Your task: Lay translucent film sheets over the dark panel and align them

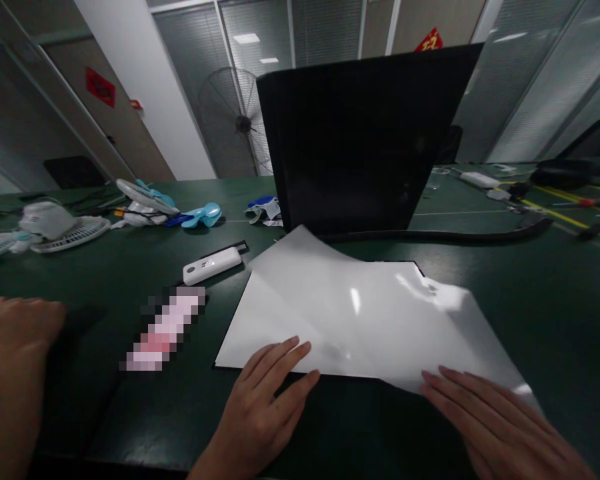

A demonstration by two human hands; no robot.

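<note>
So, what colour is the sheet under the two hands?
White and glossy sheet, on the dark green table; head view.

A glossy white sheet (360, 313) lies flat on the green table. Its far corner lifts slightly. Glare spots dot its surface.

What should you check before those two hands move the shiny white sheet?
1. Left hand flat on the white sheet, at its near edge: ok.
2. Right hand flat on the sheet's near right corner: ok.
3. Sheet lying flat on the green table: not ok, it bows up toward the far corner.
4. White stick-shaped device apart from the sheet: ok, it lies to the left.
5. Gap between the sheet and the upright black panel: cannot tell.
6. Another person's fist away from the sheet: ok, it rests far left.
</note>
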